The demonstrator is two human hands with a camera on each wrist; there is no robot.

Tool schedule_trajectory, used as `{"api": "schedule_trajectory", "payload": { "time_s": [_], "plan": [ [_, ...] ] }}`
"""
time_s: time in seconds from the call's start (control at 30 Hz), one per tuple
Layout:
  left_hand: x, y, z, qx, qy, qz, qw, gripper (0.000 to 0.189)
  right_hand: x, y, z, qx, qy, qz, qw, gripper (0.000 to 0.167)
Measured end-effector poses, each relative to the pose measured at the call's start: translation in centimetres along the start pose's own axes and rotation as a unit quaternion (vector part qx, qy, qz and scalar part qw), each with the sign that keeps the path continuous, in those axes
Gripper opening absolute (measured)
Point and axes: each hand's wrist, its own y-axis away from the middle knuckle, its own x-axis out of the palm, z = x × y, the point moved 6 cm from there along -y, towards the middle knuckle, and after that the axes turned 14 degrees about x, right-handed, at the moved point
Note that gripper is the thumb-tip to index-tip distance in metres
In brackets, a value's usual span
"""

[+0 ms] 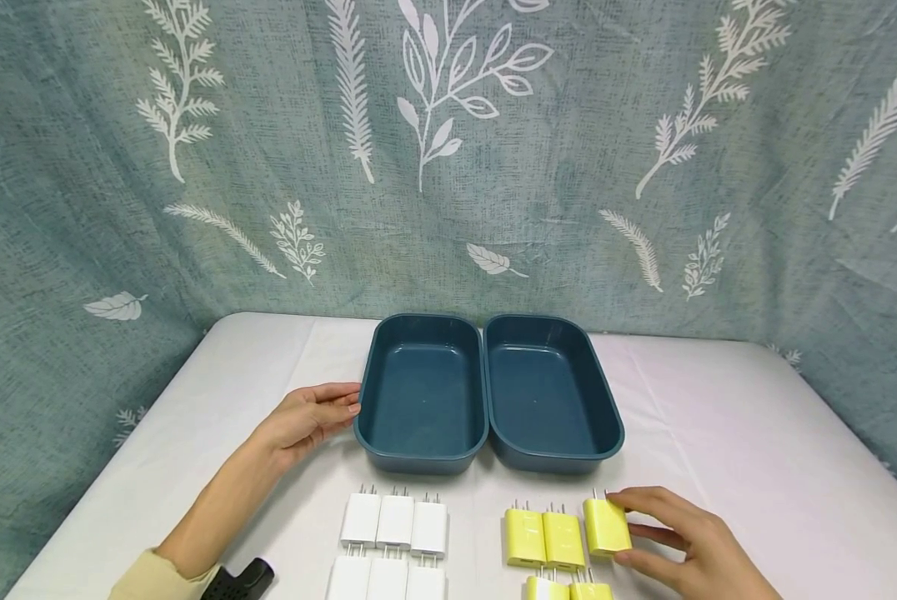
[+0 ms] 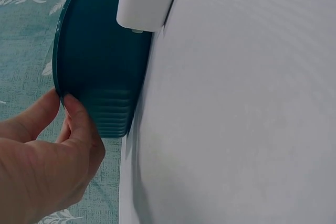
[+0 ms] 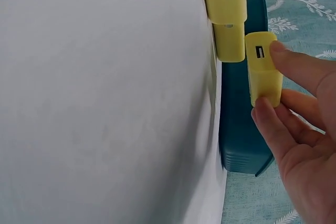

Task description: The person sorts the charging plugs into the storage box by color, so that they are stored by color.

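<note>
My left hand (image 1: 306, 421) pinches the rim of the left dark blue bin (image 1: 424, 396) at its left side; in the left wrist view, thumb and fingertip meet at the edge of that bin. My right hand (image 1: 684, 537) holds a yellow USB wall charger (image 1: 607, 527) between its thumb and fingers, prongs pointing away from me. In the right wrist view this charger (image 3: 265, 74) shows its USB port and sits apart from the other yellow chargers (image 1: 563, 542), which stand just to its left. The inner floors of both bins show bare.
Right against the left bin stands a second dark blue bin (image 1: 549, 400). White chargers (image 1: 394, 521) lie in rows at the front, left of the yellow ones. A black object (image 1: 238, 581) is by the left sleeve. Behind the white table (image 1: 719, 417) hangs a leaf-patterned curtain (image 1: 553, 225).
</note>
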Motion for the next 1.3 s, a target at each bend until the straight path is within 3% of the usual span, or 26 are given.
{"api": "schedule_trajectory", "payload": {
  "time_s": [0.17, 0.33, 0.57, 0.97, 1.3],
  "plan": [
    [0.0, 0.1, -0.2, 0.002, 0.005, 0.000, 1.0000, 0.055, 0.0, 0.2, 0.7, -0.029, -0.014, -0.020, 0.9993, 0.054],
    [0.0, 0.1, -0.3, 0.004, 0.007, -0.002, 1.0000, 0.055, -0.2, 0.2, 1.1, -0.017, -0.021, -0.035, 0.9990, 0.053],
    [0.1, 0.3, -0.6, 0.008, -0.023, -0.007, 0.9997, 0.055, -0.3, 0.1, 2.1, -0.049, -0.021, -0.054, 0.9971, 0.051],
    [0.0, 0.1, -0.5, 0.014, -0.021, -0.006, 0.9997, 0.052, -0.5, -0.7, 4.1, -0.069, -0.037, -0.070, 0.9945, 0.053],
    [0.1, 0.3, -0.2, 0.007, -0.013, -0.010, 0.9998, 0.051, 1.0, -2.1, 6.7, -0.162, -0.103, -0.036, 0.9807, 0.051]
  ]
}}
